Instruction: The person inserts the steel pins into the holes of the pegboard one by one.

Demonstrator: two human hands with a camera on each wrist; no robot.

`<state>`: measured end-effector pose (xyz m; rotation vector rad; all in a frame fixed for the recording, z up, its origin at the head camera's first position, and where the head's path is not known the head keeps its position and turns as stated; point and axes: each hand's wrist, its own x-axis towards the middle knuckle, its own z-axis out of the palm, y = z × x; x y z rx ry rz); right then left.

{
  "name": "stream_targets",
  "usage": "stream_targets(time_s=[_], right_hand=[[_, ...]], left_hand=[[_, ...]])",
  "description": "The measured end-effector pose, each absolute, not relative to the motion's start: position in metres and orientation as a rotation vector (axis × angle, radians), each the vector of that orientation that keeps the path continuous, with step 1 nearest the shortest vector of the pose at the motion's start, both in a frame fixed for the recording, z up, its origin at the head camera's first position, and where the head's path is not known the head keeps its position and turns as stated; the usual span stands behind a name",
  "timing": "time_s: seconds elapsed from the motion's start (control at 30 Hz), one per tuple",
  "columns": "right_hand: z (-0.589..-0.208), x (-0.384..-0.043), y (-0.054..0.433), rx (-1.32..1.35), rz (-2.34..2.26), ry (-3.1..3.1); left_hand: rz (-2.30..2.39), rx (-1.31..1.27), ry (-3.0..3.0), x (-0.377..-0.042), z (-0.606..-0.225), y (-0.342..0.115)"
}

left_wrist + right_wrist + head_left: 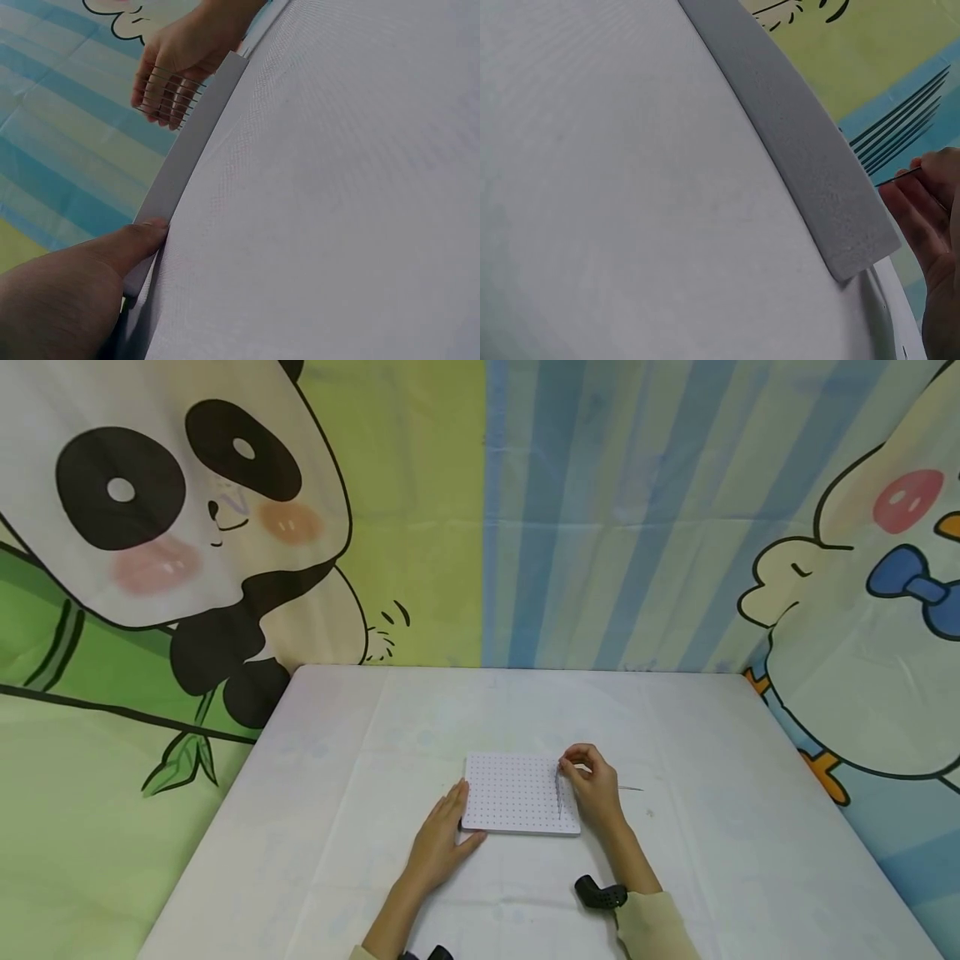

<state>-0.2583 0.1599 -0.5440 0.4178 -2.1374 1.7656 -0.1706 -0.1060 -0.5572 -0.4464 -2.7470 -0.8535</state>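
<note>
A white board (510, 793) with a grid of small holes lies flat on the table. Several thin metal pins (900, 120) stand upright in a row near its right side. My left hand (441, 839) rests along the left edge with straight fingers, and its thumb (146, 234) presses the front edge. Over the board's right part, my right hand (597, 789) pinches another thin metal pin (900, 176) between thumb and fingertips. That pin slants, its lower end close to the board's surface behind the front edge.
More thin pins (632, 788) lie on the white-covered table (420, 718), to the right of my right hand. A cartoon-printed cloth (420, 510) hangs behind the table. Black wrist-camera mounts (600, 893) show at both forearms.
</note>
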Motion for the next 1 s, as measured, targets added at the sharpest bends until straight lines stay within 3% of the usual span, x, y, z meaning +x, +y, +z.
stream_targets(time_s=[1.0], right_hand=[[-0.548, -0.2616, 0.1658, 0.636, 1.249, -2.322]], left_hand=[[-0.846, -0.451, -2.748, -0.1719, -0.5594, -0.1058]])
